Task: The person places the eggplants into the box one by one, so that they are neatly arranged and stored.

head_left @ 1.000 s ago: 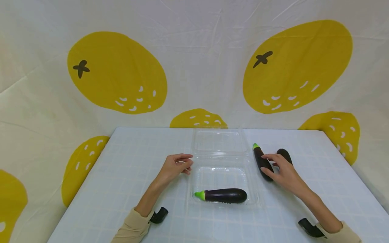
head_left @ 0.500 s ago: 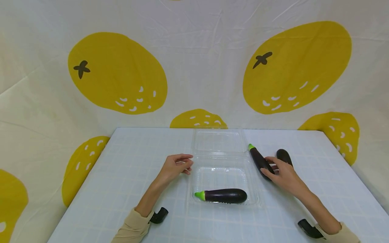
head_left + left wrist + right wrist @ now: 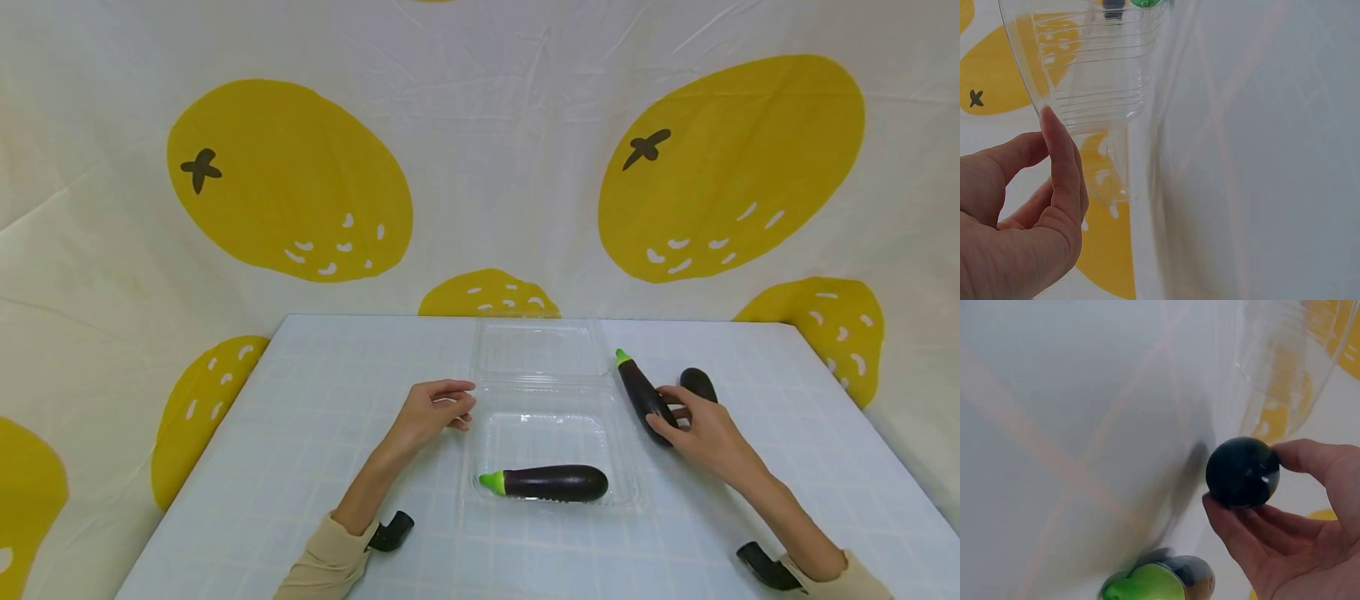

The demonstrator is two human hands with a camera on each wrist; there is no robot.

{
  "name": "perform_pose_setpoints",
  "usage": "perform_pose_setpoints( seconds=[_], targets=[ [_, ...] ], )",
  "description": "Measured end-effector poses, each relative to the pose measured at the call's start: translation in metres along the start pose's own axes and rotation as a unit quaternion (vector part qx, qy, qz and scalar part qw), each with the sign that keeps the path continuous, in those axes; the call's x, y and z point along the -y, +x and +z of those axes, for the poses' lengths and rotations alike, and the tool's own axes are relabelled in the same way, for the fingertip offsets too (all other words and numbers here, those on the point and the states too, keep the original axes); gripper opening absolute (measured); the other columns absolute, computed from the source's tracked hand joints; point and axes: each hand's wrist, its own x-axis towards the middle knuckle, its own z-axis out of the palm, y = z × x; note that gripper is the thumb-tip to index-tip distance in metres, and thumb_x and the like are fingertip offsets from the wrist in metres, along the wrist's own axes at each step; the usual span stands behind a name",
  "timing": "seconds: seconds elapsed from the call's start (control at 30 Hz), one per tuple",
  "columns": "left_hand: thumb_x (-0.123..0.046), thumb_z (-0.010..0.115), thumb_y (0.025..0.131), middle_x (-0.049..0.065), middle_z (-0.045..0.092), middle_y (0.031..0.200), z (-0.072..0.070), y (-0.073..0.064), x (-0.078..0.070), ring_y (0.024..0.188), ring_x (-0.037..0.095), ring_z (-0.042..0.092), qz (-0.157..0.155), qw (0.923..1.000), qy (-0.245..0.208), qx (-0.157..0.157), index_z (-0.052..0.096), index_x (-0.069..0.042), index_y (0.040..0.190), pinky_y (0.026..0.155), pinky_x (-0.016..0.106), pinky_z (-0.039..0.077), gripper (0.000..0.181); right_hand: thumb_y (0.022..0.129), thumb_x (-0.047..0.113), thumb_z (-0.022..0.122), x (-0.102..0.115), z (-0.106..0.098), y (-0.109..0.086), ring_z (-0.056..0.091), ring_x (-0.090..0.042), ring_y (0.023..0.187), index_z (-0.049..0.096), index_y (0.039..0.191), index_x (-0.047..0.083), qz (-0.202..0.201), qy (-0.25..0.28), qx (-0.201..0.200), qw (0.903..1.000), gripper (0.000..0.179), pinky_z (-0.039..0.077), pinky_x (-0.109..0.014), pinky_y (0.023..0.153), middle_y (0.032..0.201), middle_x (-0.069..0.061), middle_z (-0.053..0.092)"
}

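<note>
My right hand (image 3: 708,433) pinches a dark purple toy eggplant (image 3: 641,387) between thumb and fingers, its green stem end pointing away. The right wrist view shows the round end of this eggplant (image 3: 1241,474) between the fingertips. Beyond the hand lies another eggplant (image 3: 699,383), partly hidden; its green tip (image 3: 1147,584) shows in the right wrist view. A clear plastic clamshell container (image 3: 630,492) lies unfolded, with an eggplant (image 3: 555,483) across the near side of its base. At the container's left rim, my left hand (image 3: 431,417) pinches the edge with its fingertips.
The container's lid (image 3: 540,350) lies folded back toward the table's far edge. A pale checked cloth covers the table (image 3: 337,358). Behind it hangs a white curtain (image 3: 506,167) with yellow fruit prints. Black wrist cameras (image 3: 392,531) sit at both cuffs.
The right hand has taken hold of the eggplant beside the container, whose stem end swung slightly left and then moved a little away. The left hand stays in place at the rim.
</note>
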Motion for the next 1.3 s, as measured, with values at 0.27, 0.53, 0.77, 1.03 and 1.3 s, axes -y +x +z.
perform_pose_setpoints(
  seconds=[0.27, 0.53, 0.77, 1.03, 1.3],
  targets=[
    [-0.004, 0.072, 0.096, 0.017, 0.069, 0.099, -0.001, -0.001, 0.000, 0.074, 0.016, 0.070, -0.002, 1.0000, 0.003, -0.002, 0.063, 0.014, 0.127, 0.070, 0.029, 0.063, 0.037, 0.094, 0.021, 0.077, 0.006, -0.011, -0.001, 0.069, -0.042, 0.102, 0.058, 0.135, -0.005, -0.008, 0.007, -0.013, 0.9999, 0.052, 0.061, -0.049, 0.077, 0.129, -0.029, 0.063],
    [-0.005, 0.072, 0.096, 0.020, 0.069, 0.101, -0.002, -0.001, 0.000, 0.075, 0.017, 0.070, -0.005, 1.0000, 0.006, -0.001, 0.064, 0.013, 0.127, 0.070, 0.029, 0.063, 0.037, 0.094, 0.020, 0.077, 0.016, -0.019, -0.003, 0.068, -0.046, 0.105, 0.058, 0.135, -0.004, -0.020, 0.019, -0.016, 0.9995, 0.052, 0.061, -0.054, 0.081, 0.129, -0.029, 0.063],
    [-0.002, 0.071, 0.095, 0.016, 0.069, 0.099, -0.002, -0.002, -0.001, 0.074, 0.016, 0.070, -0.006, 1.0000, -0.006, 0.002, 0.063, 0.014, 0.128, 0.070, 0.029, 0.063, 0.038, 0.093, 0.017, 0.079, 0.025, -0.025, -0.002, 0.068, -0.043, 0.103, 0.058, 0.135, -0.002, -0.033, 0.030, -0.017, 0.9988, 0.051, 0.062, -0.051, 0.081, 0.125, -0.028, 0.064],
    [-0.002, 0.072, 0.095, 0.015, 0.068, 0.099, -0.001, -0.001, -0.001, 0.075, 0.017, 0.070, -0.005, 1.0000, -0.006, 0.002, 0.063, 0.013, 0.128, 0.070, 0.029, 0.063, 0.037, 0.092, 0.019, 0.080, 0.036, -0.030, 0.000, 0.068, -0.040, 0.104, 0.059, 0.135, -0.001, -0.054, 0.033, -0.015, 0.9979, 0.052, 0.060, -0.051, 0.085, 0.124, -0.024, 0.066],
    [-0.001, 0.072, 0.095, 0.016, 0.068, 0.099, 0.001, 0.000, -0.002, 0.076, 0.017, 0.070, -0.004, 1.0000, -0.007, 0.000, 0.063, 0.013, 0.128, 0.070, 0.029, 0.063, 0.037, 0.091, 0.017, 0.081, 0.052, -0.033, 0.003, 0.068, -0.035, 0.105, 0.061, 0.133, 0.001, -0.077, 0.054, 0.009, 0.9955, 0.049, 0.061, -0.045, 0.087, 0.127, -0.020, 0.066]
  ],
)
